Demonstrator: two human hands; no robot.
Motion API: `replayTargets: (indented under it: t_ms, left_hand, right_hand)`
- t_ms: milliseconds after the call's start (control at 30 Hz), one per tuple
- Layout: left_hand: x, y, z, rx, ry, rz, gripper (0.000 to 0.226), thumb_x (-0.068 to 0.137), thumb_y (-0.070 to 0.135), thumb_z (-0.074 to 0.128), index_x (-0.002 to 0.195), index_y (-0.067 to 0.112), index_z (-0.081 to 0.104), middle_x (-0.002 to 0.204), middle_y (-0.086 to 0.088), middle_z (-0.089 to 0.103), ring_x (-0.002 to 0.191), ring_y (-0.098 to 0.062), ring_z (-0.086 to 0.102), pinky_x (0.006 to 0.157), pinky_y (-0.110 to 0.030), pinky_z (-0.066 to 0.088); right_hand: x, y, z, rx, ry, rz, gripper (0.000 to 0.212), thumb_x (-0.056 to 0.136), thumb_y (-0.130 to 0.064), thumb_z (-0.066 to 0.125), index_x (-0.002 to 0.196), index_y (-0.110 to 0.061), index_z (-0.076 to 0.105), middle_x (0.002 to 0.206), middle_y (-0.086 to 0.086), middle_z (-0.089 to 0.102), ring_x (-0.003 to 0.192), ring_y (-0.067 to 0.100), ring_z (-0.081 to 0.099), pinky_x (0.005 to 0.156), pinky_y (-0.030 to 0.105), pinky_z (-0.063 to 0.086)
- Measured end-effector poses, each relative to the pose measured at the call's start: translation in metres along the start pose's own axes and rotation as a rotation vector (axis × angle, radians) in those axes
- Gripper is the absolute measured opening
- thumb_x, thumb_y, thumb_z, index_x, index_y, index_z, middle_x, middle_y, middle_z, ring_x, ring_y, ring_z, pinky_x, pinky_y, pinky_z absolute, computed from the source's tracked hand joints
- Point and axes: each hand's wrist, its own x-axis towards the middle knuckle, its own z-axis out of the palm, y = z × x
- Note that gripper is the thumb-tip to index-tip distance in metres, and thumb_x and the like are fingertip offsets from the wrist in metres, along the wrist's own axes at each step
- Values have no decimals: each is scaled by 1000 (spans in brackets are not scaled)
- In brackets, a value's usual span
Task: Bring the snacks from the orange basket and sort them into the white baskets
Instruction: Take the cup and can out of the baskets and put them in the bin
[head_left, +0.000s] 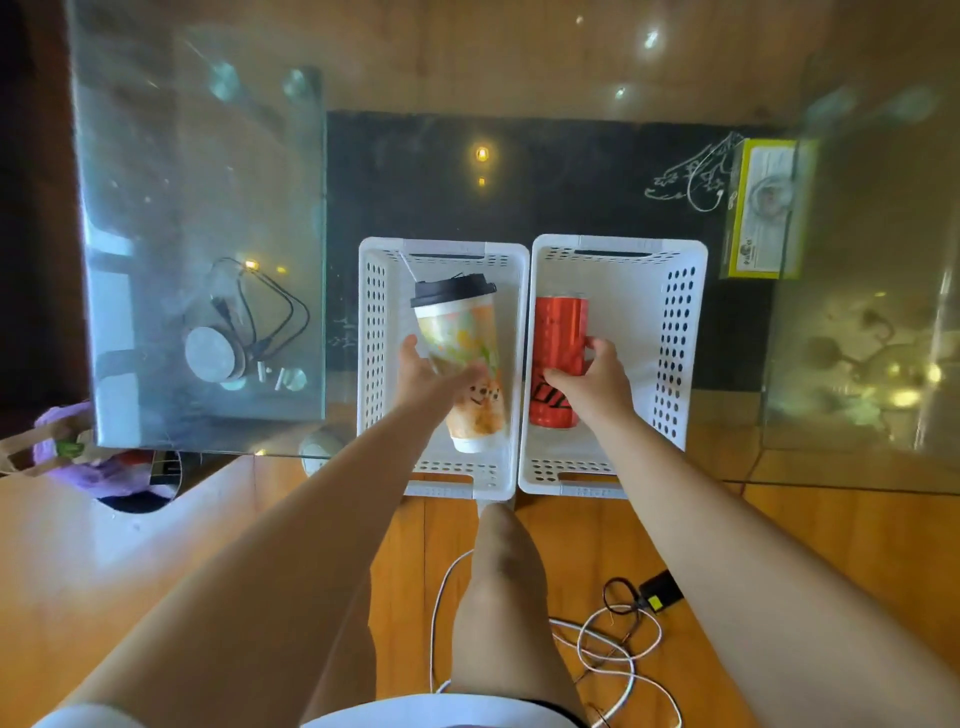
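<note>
Risk sits with the cup (460, 364): the left hand (421, 371) holds it tilted, grip half open around its side, over the left white basket (374, 332) at the near worktop edge; it may slip. The right hand (592, 379) grips the red can (558, 338) firmly inside the right white basket (675, 332).

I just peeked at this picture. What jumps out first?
Two white baskets sit side by side on a glass table. The left hand holds a colourful cup with a black lid over the left basket, and the right hand has its grip on a red can in the right basket.
</note>
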Motion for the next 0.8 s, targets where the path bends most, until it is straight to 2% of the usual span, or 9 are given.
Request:
replayTargets:
  t_ms: [100, 167, 267, 433, 500, 533, 633, 700, 800]
  left_hand:
    - [2, 3, 1, -25, -39, 7, 90, 75, 16, 76, 143, 20, 18, 126, -10, 54, 97, -18, 57, 70, -29, 46]
    - [3, 4, 1, -39, -58, 11, 88, 75, 12, 75, 143, 20, 18, 121, -8, 55, 92, -17, 56, 60, -24, 41]
    - [3, 5, -2, -48, -78, 28, 90, 74, 9, 75, 142, 19, 17, 115, -6, 55, 92, -17, 55, 59, -24, 40]
    - [-18, 4, -15, -34, -127, 110, 90, 69, 7, 78, 138, 19, 21, 98, 5, 55, 80, -1, 53, 48, -14, 43]
    - [-31, 3, -24, -52, -132, 171, 87, 67, 2, 79, 135, 17, 27, 99, 4, 55, 79, 0, 54, 48, -13, 47]
    - [-36, 1, -29, -68, -134, 210, 81, 65, 0, 79, 130, 19, 34, 97, 6, 55, 78, 0, 57, 48, -11, 48]
    - [-54, -8, -49, -101, -141, 306, 66, 61, -2, 82, 101, 34, 44, 93, 9, 59, 74, 12, 63, 53, -5, 48]
    - [-66, -17, -66, -129, -149, 325, 65, 59, 1, 84, 99, 34, 46, 95, 8, 62, 76, 15, 62, 57, -6, 49]
    - [-84, -32, -97, -187, -177, 376, 67, 57, -4, 84, 114, 14, 52, 101, -2, 68, 89, -1, 67, 69, -15, 54]
  right_hand:
    - [-2, 3, 0, 9, -32, 14, 55, 80, -26, 68, 126, -11, 41, 120, 7, 56, 89, 16, 51, 74, 29, 41]
    - [-3, 4, 1, 0, -43, 6, 52, 81, -27, 67, 125, -10, 43, 119, 7, 57, 89, 15, 51, 74, 29, 40]
    - [-6, 5, 1, 25, -37, -19, 49, 82, -25, 66, 123, -9, 44, 115, 7, 57, 95, 20, 56, 78, 30, 42]
    - [-25, 3, -13, 105, 10, -88, 55, 80, -21, 69, 127, -14, 41, 113, 0, 51, 98, 15, 52, 78, 20, 42]
    - [-38, 1, -20, 107, 9, -127, 59, 80, -22, 70, 129, -17, 38, 117, -2, 49, 98, 9, 52, 86, 21, 40]
    - [-45, -1, -22, 112, 3, -147, 60, 80, -23, 70, 130, -19, 37, 117, -5, 49, 93, 1, 53, 84, 16, 39]
    - [-72, -12, -25, 136, -36, -191, 59, 79, -24, 70, 127, -27, 36, 108, -16, 50, 82, -16, 51, 63, 2, 40]
    - [-91, -26, -23, 166, -104, -196, 57, 79, -24, 70, 123, -32, 37, 105, -21, 52, 86, -14, 54, 59, 1, 44]
    - [-125, -52, -6, 252, -255, -192, 55, 72, -28, 69, 123, -27, 46, 109, -10, 61, 93, 1, 64, 64, 9, 50]
